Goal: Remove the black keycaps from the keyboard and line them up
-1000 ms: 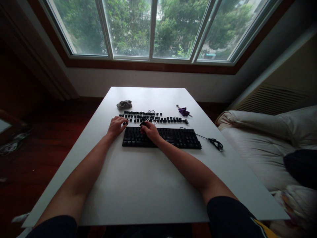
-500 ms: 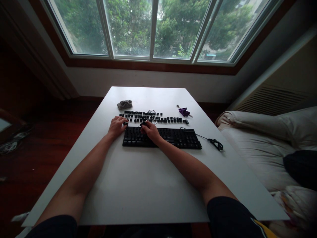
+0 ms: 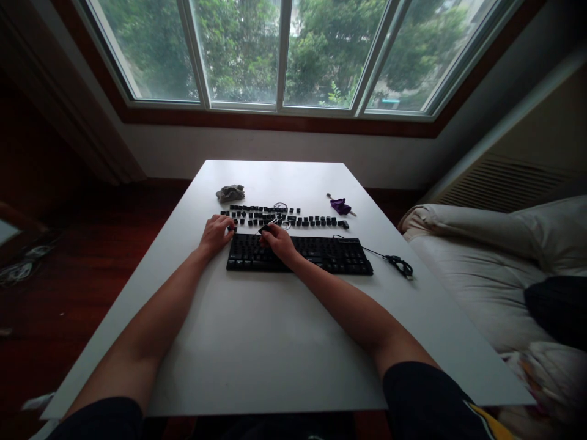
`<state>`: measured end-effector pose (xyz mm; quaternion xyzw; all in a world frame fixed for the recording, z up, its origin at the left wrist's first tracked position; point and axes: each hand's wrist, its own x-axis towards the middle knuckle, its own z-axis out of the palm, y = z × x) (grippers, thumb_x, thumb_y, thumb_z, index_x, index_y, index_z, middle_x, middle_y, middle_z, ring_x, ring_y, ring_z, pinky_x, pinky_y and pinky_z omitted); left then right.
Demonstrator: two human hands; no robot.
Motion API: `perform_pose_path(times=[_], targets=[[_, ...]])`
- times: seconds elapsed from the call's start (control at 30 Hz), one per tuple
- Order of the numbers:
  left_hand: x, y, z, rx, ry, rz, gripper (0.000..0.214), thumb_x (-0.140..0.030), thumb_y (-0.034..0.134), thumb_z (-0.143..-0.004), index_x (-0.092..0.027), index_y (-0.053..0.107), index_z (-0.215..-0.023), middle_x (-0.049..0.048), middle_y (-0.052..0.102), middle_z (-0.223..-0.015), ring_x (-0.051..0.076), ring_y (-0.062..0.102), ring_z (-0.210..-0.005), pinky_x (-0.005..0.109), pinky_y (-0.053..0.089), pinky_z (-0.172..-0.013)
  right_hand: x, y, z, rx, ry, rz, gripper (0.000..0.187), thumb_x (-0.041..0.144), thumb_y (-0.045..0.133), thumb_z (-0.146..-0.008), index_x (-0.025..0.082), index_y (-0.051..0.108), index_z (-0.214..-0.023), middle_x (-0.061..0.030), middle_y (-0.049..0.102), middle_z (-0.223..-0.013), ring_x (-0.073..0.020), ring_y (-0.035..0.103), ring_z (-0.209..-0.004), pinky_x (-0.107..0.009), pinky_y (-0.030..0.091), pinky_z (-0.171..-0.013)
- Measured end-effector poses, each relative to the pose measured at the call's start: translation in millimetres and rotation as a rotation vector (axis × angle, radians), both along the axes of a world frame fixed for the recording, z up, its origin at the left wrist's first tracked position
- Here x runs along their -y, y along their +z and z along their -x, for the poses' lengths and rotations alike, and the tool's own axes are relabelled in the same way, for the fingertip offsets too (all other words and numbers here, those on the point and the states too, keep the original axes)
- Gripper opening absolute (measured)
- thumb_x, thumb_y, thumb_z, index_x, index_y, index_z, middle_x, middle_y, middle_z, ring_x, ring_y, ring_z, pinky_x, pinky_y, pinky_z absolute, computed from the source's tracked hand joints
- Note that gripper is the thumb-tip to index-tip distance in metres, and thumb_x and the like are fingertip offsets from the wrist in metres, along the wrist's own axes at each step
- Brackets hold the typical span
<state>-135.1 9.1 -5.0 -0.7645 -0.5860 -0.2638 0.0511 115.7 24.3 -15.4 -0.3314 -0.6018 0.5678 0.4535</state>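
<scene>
A black keyboard [image 3: 330, 255] lies flat on the white table, many of its keys seeming to be off. My left hand [image 3: 215, 234] rests at its upper left corner, fingers curled, thumb and fingertips closed on a small black keycap [image 3: 232, 230] at table level. Over the keyboard's upper left part, my right hand [image 3: 280, 242] grips what looks like a keycap puller [image 3: 265, 228], with a dark handle and thin wire prongs pointing away from me. Beyond both hands, loose black keycaps [image 3: 316, 220] stand in uneven rows.
At the back left sits a crumpled grey cloth [image 3: 230, 194]. A purple cloth with a brush-like stick [image 3: 340, 206] lies back right. The keyboard's coiled cable [image 3: 400, 266] is on the right of the white table [image 3: 270, 342]. A sofa [image 3: 477, 263] stands beyond the right edge.
My left fingertips have shifted very slightly at the keycap. The right hand, the puller and the keyboard look the same.
</scene>
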Motion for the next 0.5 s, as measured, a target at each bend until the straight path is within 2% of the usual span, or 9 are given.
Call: perform_pose_path(times=[0.23,0.5], targets=[[0.5,-0.3,0.2,0.005,-0.024,0.007,0.012,-0.019,0.061,-0.083,-0.027,0.068,-0.088,0.0041,0.069,-0.115,0.029,0.052,-0.116,0.048,0.042,-0.098,-0.7,-1.2,0.0,-0.006,0.001,-0.005,0.024,0.043,0.062,-0.081,0.021,0.056,-0.088,0.0021,0.065,-0.067,-0.0135,0.061,-0.056,-0.024,0.046,-0.054],[-0.7,-2.5,0.4,0.018,-0.011,0.006,0.016,-0.022,0.060,-0.085,-0.028,0.070,-0.095,0.0050,0.068,-0.114,0.030,0.052,-0.117,0.049,0.041,-0.099,-0.8,-1.6,0.2,0.001,0.000,0.005,0.025,0.043,0.063,-0.080,0.021,0.056,-0.089,0.0023,0.065,-0.067,-0.0137,0.061,-0.056,-0.025,0.048,-0.055]])
